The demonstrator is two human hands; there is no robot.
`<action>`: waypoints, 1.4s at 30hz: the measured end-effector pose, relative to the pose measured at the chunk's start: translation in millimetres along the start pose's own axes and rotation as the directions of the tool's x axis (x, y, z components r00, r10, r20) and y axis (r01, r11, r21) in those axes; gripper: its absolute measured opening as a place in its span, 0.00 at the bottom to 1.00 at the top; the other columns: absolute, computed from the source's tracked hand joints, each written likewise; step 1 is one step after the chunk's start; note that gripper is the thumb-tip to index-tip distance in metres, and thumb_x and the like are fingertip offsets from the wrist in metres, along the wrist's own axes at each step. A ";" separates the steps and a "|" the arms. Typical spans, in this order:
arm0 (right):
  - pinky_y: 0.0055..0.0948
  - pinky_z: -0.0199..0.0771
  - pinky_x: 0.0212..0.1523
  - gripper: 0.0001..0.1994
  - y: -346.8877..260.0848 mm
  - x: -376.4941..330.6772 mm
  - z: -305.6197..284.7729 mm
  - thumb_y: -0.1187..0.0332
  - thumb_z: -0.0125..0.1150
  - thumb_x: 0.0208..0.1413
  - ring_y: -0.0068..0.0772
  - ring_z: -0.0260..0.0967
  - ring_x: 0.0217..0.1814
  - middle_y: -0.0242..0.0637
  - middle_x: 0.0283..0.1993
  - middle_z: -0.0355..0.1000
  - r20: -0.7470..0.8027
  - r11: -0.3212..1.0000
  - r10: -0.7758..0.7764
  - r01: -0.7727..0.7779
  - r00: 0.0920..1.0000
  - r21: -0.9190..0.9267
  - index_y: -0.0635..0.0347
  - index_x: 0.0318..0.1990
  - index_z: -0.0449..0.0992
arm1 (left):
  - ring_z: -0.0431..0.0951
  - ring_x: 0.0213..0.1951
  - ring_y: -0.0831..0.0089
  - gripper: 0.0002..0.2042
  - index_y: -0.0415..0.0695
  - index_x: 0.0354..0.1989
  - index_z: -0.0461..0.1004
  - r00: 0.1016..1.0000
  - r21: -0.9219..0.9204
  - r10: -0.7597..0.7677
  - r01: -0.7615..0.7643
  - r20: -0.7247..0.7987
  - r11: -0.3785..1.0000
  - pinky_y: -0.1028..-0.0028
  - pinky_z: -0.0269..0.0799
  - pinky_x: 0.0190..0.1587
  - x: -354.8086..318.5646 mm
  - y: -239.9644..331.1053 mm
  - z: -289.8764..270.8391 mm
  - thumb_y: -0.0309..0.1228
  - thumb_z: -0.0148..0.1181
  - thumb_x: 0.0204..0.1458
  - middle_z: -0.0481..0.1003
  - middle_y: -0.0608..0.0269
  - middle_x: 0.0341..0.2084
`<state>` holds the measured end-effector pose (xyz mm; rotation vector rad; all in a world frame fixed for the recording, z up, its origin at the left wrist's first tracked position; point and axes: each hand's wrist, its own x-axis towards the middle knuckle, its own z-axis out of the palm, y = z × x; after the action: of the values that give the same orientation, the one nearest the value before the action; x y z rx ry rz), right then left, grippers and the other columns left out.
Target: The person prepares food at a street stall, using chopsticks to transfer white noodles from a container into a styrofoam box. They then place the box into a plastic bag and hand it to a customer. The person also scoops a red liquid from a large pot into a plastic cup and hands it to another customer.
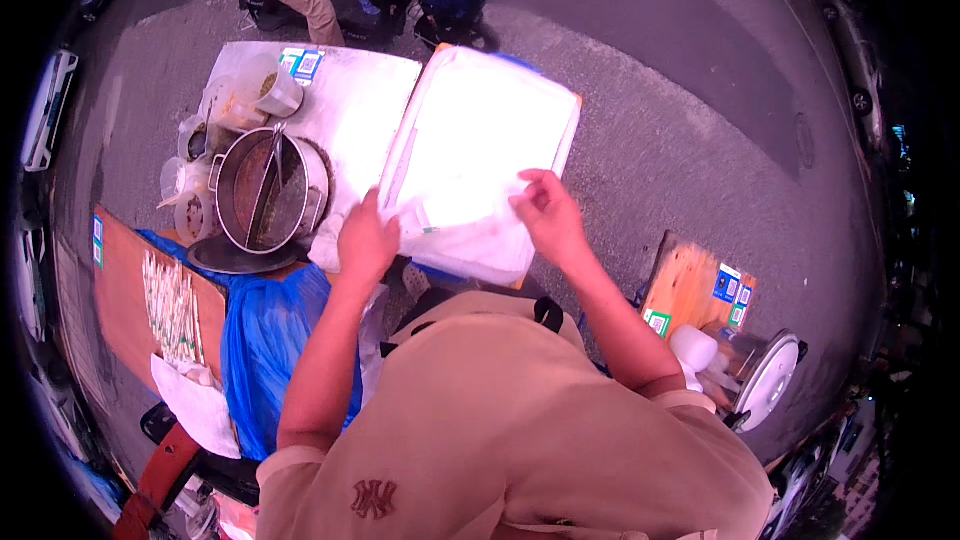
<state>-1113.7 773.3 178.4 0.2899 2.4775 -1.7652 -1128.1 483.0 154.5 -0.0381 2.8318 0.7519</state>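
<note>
Our left hand (368, 243), right hand (553, 222), both narrow, flank white cover (490, 130) at frame centre, likely steadying it; grip we cannot tell.

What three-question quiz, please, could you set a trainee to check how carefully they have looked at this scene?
1. Multiple choice: which of these is nearest to both the left hand and the right hand?
A. the round lid
B. the white covering
C. the bundle of thin sticks

2. True or false: the metal pot stands to the left of both hands.

3. Fill in the blank: the crumpled plastic, below the pot in the picture, is ____ in colour.

Key: 1. B; 2. True; 3. blue.
</note>
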 end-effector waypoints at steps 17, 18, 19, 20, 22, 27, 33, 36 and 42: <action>0.44 0.67 0.60 0.18 -38.8 -1.5 28.0 0.76 0.57 0.58 0.54 0.68 0.58 0.52 0.53 0.72 0.167 0.799 -0.527 0.553 0.833 -0.237 0.68 0.56 0.67 | 0.77 0.37 0.45 0.07 0.38 0.39 0.73 0.937 -0.315 0.320 -0.348 -0.138 0.883 0.55 0.73 0.39 -2.8 87.9 9.5 0.21 0.59 0.52 0.74 0.47 0.32; 0.43 0.66 0.61 0.18 -32.8 4.0 31.2 0.77 0.57 0.56 0.54 0.67 0.59 0.51 0.55 0.71 0.199 0.802 -0.537 0.570 0.820 -0.181 0.67 0.55 0.69 | 0.77 0.36 0.45 0.06 0.38 0.38 0.73 0.934 -0.299 0.328 -0.357 -0.144 0.885 0.55 0.73 0.39 0.8 88.7 8.8 0.21 0.59 0.52 0.74 0.47 0.32; 0.43 0.67 0.60 0.15 -13.8 13.1 35.7 0.77 0.57 0.57 0.54 0.67 0.58 0.51 0.53 0.72 0.280 0.825 -0.502 0.550 0.818 -0.128 0.67 0.52 0.71 | 0.77 0.36 0.45 0.06 0.38 0.38 0.73 0.931 -0.285 0.335 -0.363 -0.144 0.887 0.55 0.72 0.38 3.7 89.7 8.3 0.21 0.59 0.52 0.74 0.48 0.32; 0.43 0.68 0.58 0.12 11.9 23.4 41.8 0.77 0.56 0.58 0.54 0.68 0.57 0.50 0.51 0.72 0.359 0.849 -0.466 0.523 0.809 -0.077 0.67 0.49 0.72 | 0.77 0.36 0.46 0.05 0.39 0.38 0.73 0.929 -0.270 0.341 -0.368 -0.143 0.890 0.55 0.72 0.38 4.8 90.9 7.3 0.21 0.59 0.52 0.74 0.48 0.32; 0.41 0.71 0.56 0.07 26.0 28.1 52.1 0.75 0.55 0.61 0.51 0.71 0.52 0.50 0.45 0.74 0.372 0.894 -0.415 0.447 0.830 0.000 0.67 0.43 0.76 | 0.76 0.36 0.45 0.06 0.39 0.39 0.73 0.929 -0.251 0.349 -0.369 -0.122 0.895 0.55 0.72 0.38 6.9 91.7 3.5 0.22 0.59 0.53 0.73 0.47 0.33; 0.34 0.75 0.47 0.08 37.3 47.5 74.1 0.73 0.56 0.60 0.44 0.77 0.42 0.44 0.39 0.78 0.129 0.974 -0.195 0.176 0.972 0.145 0.64 0.44 0.77 | 0.76 0.40 0.45 0.08 0.40 0.41 0.72 0.883 -0.234 0.470 -0.461 -0.020 0.856 0.51 0.72 0.41 5.7 97.0 -14.3 0.20 0.54 0.52 0.72 0.49 0.42; 0.35 0.75 0.46 0.10 47.9 58.1 57.9 0.72 0.61 0.52 0.41 0.77 0.45 0.42 0.41 0.79 0.582 0.895 -0.334 0.442 0.742 -0.051 0.63 0.43 0.78 | 0.74 0.45 0.49 0.13 0.41 0.41 0.74 0.720 -0.179 0.642 -0.617 0.264 0.766 0.53 0.70 0.47 34.4 100.9 -21.5 0.19 0.55 0.44 0.72 0.52 0.41; 0.29 0.73 0.45 0.06 42.0 87.4 48.2 0.69 0.64 0.51 0.26 0.74 0.43 0.35 0.35 0.79 0.791 0.991 0.111 -0.002 0.602 -0.137 0.61 0.32 0.80 | 0.76 0.40 0.53 0.11 0.44 0.40 0.76 0.789 -0.328 0.606 -0.548 0.101 0.769 0.62 0.71 0.43 56.2 75.8 2.6 0.20 0.56 0.47 0.72 0.55 0.38; 0.31 0.73 0.42 0.01 6.8 59.1 52.6 0.75 0.62 0.49 0.30 0.71 0.36 0.34 0.39 0.79 0.742 0.955 -0.187 0.296 0.644 -0.016 0.59 0.30 0.77 | 0.73 0.33 0.77 0.11 0.44 0.40 0.75 0.912 -0.840 0.195 0.227 0.361 0.494 0.74 0.69 0.33 72.3 42.7 42.3 0.39 0.55 0.64 0.74 0.69 0.30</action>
<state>-1172.2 732.0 144.2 -0.6835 2.0434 -1.3602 -1193.7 543.1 124.3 -0.0528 1.7516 1.8691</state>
